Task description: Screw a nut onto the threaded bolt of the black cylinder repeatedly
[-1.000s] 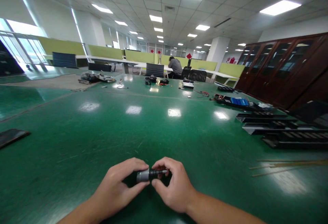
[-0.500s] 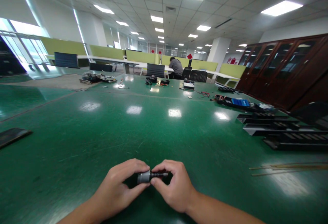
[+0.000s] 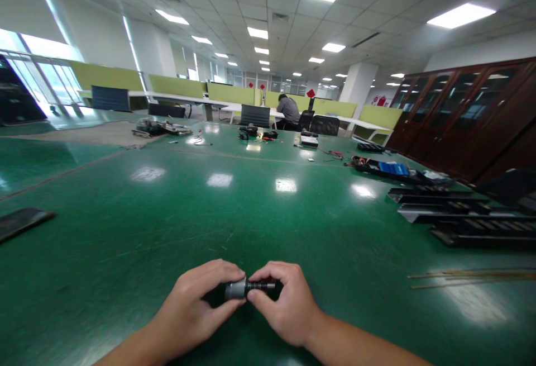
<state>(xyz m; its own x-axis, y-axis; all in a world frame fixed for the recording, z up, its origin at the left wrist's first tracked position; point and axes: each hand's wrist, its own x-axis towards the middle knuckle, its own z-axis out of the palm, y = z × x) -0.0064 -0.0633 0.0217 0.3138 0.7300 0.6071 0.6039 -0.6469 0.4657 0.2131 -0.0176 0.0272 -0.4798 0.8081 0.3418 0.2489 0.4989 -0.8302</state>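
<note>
Fingers of the left hand (image 3: 192, 304) curve round a grey cylinder (image 3: 235, 289), thumb on its near side and forefinger on its far side, parted only by the cylinder's width. The right hand (image 3: 288, 304) pinches the dark shaft (image 3: 264, 285) close to the cylinder's right end, thumb and forefinger nearly meeting; its other fingers are mostly hidden. The cylinder and shaft lie in line, left to right, at the near middle of the worktop (image 3: 268, 220). Whether they rest on it or sit just above cannot be told.

As for progress, the 2 parts are lined up and look joined. How firmly the shaft is seated does not show. With a hand on each part, the work on this joint seems unfinished, and the piece is not yet let go.

Well apart to the left is a dark slab (image 3: 25, 223). To the right lie thin rods (image 3: 473, 274) and, farther off, 3 black channels (image 3: 481, 234). At the far side, beyond the worktop, a person (image 3: 288, 110) sits bent forward.
</note>
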